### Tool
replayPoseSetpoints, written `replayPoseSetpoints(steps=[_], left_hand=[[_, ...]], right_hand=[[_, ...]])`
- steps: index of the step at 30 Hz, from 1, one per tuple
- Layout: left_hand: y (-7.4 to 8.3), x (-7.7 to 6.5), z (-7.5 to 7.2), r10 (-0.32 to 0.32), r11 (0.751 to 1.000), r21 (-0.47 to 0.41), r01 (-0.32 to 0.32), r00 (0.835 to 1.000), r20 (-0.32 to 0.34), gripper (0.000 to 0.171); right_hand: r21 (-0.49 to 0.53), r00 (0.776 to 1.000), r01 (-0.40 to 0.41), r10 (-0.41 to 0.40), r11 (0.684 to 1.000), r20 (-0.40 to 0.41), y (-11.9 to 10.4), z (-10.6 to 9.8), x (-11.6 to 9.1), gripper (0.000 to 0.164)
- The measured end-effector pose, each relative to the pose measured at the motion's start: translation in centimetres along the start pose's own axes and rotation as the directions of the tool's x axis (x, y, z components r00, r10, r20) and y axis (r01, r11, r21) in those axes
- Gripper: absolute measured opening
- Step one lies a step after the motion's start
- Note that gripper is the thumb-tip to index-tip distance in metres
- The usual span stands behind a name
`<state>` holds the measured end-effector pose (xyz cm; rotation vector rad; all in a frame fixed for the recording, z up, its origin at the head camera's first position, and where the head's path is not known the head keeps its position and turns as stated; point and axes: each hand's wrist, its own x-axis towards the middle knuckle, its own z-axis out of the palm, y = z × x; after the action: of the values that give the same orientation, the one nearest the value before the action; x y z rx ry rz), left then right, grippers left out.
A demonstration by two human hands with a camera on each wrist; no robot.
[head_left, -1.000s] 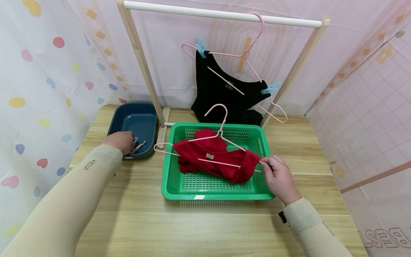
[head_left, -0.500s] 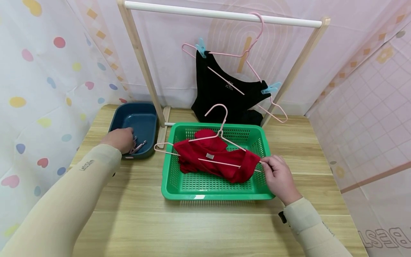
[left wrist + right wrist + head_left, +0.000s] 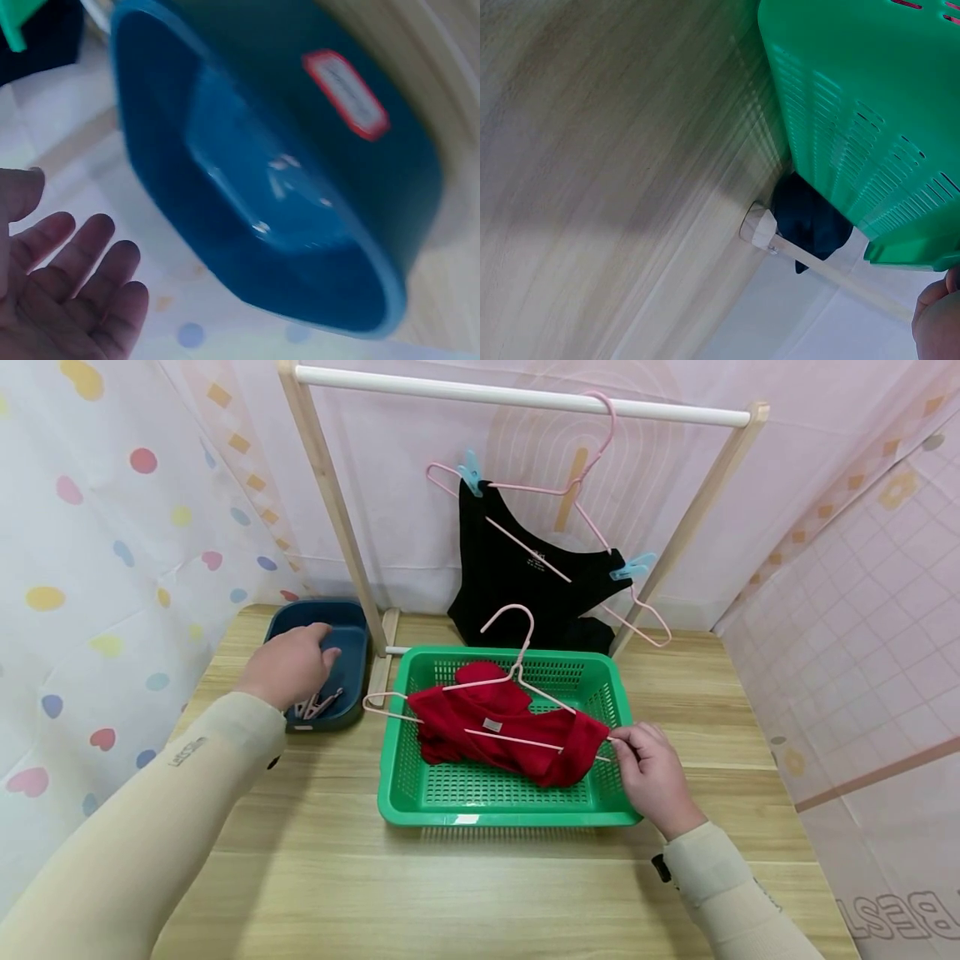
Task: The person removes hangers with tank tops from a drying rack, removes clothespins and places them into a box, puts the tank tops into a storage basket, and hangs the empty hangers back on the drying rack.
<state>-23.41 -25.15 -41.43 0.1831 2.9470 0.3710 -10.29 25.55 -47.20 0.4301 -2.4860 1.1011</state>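
My left hand (image 3: 288,667) hovers over the dark blue bin (image 3: 352,652), fingers extended and palm bare in the left wrist view. Below it, several pinkish clothespins (image 3: 321,703) lie in the bin's near end. With thumb and fingertips, my right hand (image 3: 657,781) pinches the right end of a pink clothes hanger (image 3: 513,740). A red top (image 3: 517,763) with a small pale label is draped on that hanger, over the green basket (image 3: 465,821). The hanger's hook points toward the back, and its left end reaches past the basket's left rim.
Behind the basket stands a wooden rack with a white rail (image 3: 450,391). A black top (image 3: 517,572) hangs there from a pink hanger (image 3: 600,456), held by two light blue clips (image 3: 633,567). Patterned cloth walls (image 3: 135,527) enclose the wooden table (image 3: 420,902).
My left hand has risen from the clothespins and its fingers have straightened, leaving the clothespins in the bin. The right hand, hanger and red top stay in place.
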Motion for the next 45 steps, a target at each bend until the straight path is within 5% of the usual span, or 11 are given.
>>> replayPoseSetpoints(steps=[12,20,34,45], left_hand=[[5.6,-2.2,-0.3,0.151,0.982,-0.094,-0.163,0.98,-0.128,0.045],[7.9,-3.4,0.0,0.214,0.963,-0.136,-0.232,0.968,-0.133,0.045],[9.9,-4.7,1.3,0.334,0.933,-0.119,-0.338,0.941,-0.058,0.051],[10.7,-5.0,2.4,0.381,0.92,-0.071,-0.386,0.922,-0.074,0.042]], right_hand=[[-0.025,1.0,-0.01,0.01,1.0,-0.004,-0.3,-0.1,0.0,0.01],[-0.017,1.0,-0.008,0.008,1.0,-0.01,-0.4,-0.1,0.0,0.011],[-0.016,1.0,-0.02,0.02,1.0,-0.007,-0.3,-0.1,-0.1,0.01],[-0.012,1.0,-0.018,0.018,1.0,-0.006,-0.1,0.0,-0.1,0.011]])
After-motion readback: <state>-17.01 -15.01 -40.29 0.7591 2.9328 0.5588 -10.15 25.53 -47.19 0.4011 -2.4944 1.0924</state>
